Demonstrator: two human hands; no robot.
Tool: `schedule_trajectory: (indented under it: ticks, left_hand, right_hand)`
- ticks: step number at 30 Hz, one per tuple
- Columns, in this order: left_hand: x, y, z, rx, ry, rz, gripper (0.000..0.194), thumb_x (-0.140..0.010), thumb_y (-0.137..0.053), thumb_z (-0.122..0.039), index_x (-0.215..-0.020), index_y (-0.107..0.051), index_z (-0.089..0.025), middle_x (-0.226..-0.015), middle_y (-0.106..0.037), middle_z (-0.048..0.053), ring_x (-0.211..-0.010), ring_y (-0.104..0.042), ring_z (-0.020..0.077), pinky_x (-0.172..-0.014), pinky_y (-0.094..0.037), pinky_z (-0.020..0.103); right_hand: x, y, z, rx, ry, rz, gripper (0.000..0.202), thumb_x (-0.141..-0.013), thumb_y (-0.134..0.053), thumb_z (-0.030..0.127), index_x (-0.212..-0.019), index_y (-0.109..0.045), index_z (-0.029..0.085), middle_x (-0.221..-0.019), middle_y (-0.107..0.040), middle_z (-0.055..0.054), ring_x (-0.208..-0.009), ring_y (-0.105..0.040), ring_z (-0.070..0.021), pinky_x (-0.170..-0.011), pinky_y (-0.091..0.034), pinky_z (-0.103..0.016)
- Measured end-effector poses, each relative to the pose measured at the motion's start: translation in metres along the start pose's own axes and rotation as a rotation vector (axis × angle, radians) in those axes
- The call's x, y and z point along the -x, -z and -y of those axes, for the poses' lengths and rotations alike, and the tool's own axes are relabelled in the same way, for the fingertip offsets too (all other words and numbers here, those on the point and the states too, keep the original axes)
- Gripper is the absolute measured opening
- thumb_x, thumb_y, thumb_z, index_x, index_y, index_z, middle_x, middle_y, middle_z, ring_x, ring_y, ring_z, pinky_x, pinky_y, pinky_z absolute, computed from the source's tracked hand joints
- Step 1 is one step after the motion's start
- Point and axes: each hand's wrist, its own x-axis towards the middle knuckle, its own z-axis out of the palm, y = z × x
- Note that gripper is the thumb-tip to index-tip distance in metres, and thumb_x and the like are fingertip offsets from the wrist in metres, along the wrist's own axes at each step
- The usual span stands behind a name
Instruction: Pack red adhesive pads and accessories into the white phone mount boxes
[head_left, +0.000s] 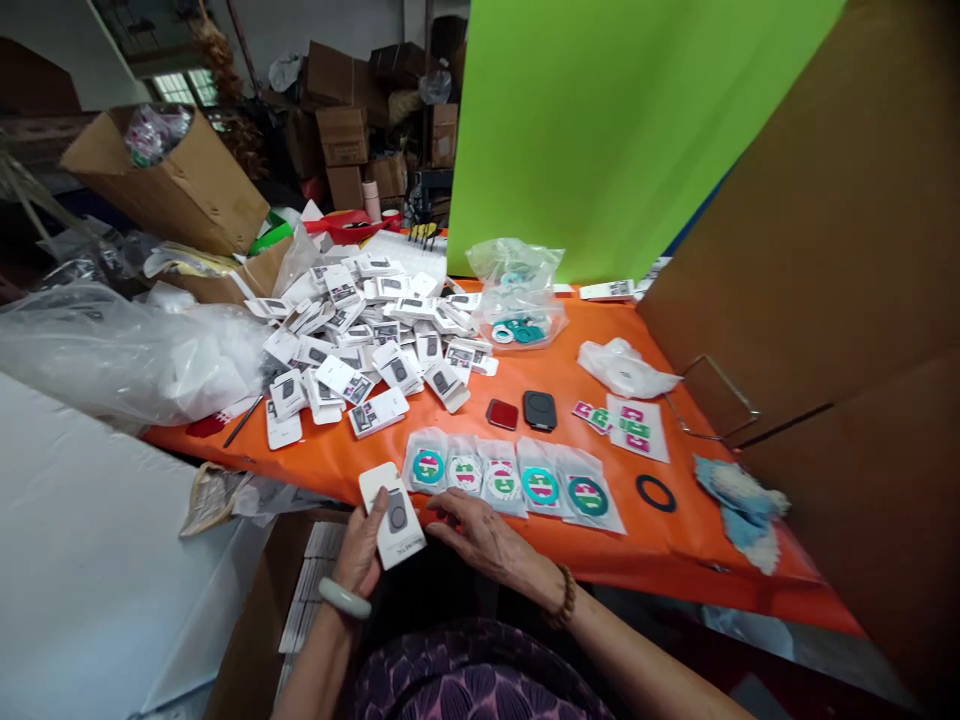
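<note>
My left hand [363, 545] is closed around a small white cardboard box [392, 512] with a dark device printed on its front. I hold it tilted over the table's near edge, its flap at the top. Just right of the box is my right hand [491, 540], palm down, fingers loosely bent and apart, with nothing seen in them. Its fingertips are near the lower edge of a row of clear sachets [501, 478], which hold teal or white rings and pink and green cards. Beyond them lie a black square device [539, 411] and a dark red square piece [502, 414].
A heap of white boxes [375, 320] covers the left of the orange table [465, 420]. Behind are bags of teal rings [517, 328]. At right lie a black ring [655, 492], printed cards [637, 427] and a blue cloth [739, 508]. An open carton [251, 620] stands below left.
</note>
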Motion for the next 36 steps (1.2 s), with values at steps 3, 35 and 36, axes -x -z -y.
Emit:
schedule_trajectory:
  ticks: [3,35,36]
  left_hand:
    - [-0.04,0.007,-0.021,-0.311,-0.106,0.0,0.058,-0.056,-0.079,-0.053,-0.094,-0.064,-0.012,-0.073,-0.071,0.005,-0.059,-0.064,0.0181,-0.055,-0.051,0.029]
    - [-0.015,-0.025,-0.004,-0.918,-0.726,-0.188,0.053,-0.07,-0.062,-0.057,-0.103,-0.065,-0.016,-0.093,-0.061,0.011,-0.086,-0.061,0.0266,-0.082,-0.05,0.044]
    - [-0.01,-0.027,-0.002,-0.873,-0.713,-0.156,0.051,-0.07,-0.064,-0.056,-0.103,-0.065,-0.017,-0.096,-0.061,0.011,-0.086,-0.062,0.0258,-0.083,-0.05,0.043]
  right_hand:
    - [0.013,0.023,-0.009,0.037,-0.072,-0.138,0.023,-0.093,-0.05,0.034,-0.108,-0.06,0.02,-0.099,-0.064,-0.007,-0.086,-0.06,-0.0172,-0.079,-0.049,-0.031]
    - [0.092,0.095,-0.086,0.117,-0.373,-0.606,0.033,-0.086,-0.048,0.043,-0.097,-0.065,0.016,-0.087,-0.069,-0.008,-0.079,-0.064,-0.0222,-0.076,-0.052,-0.035]
    - [0.07,0.103,-0.086,0.172,-0.335,-0.569,0.031,-0.087,-0.047,0.04,-0.096,-0.064,0.015,-0.088,-0.068,-0.008,-0.08,-0.063,-0.0212,-0.076,-0.05,-0.034]
